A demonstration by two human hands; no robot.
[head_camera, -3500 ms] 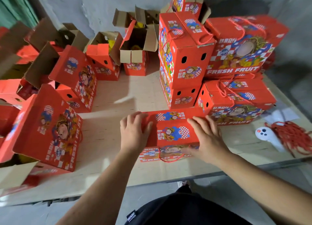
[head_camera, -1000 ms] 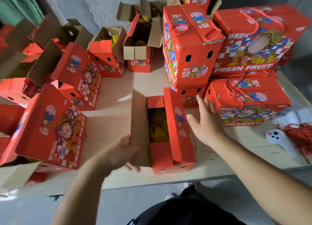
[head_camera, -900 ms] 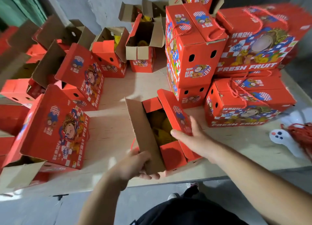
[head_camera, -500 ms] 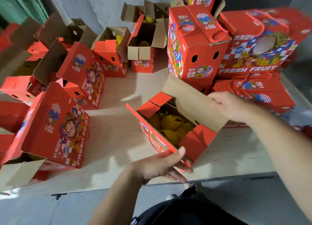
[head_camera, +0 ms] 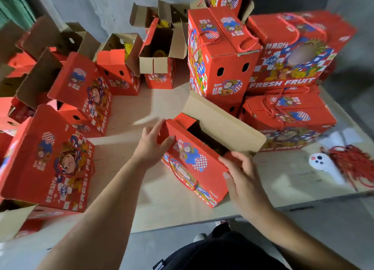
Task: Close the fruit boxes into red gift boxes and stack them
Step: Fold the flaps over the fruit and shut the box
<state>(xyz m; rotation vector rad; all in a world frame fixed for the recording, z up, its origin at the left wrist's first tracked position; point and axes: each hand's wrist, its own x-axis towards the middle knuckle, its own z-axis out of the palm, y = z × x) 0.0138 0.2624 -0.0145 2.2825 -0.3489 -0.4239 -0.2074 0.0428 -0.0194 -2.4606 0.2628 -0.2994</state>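
Five closed boxes, two hands

"FRESH FRUIT" on stacked gift box and open box flap.

Head-worn camera looks steeply down, close over the table edge.

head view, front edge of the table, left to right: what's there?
Open box with its printed flap up → left hand → box being closed → right hand → white tool → bundle of red cords.
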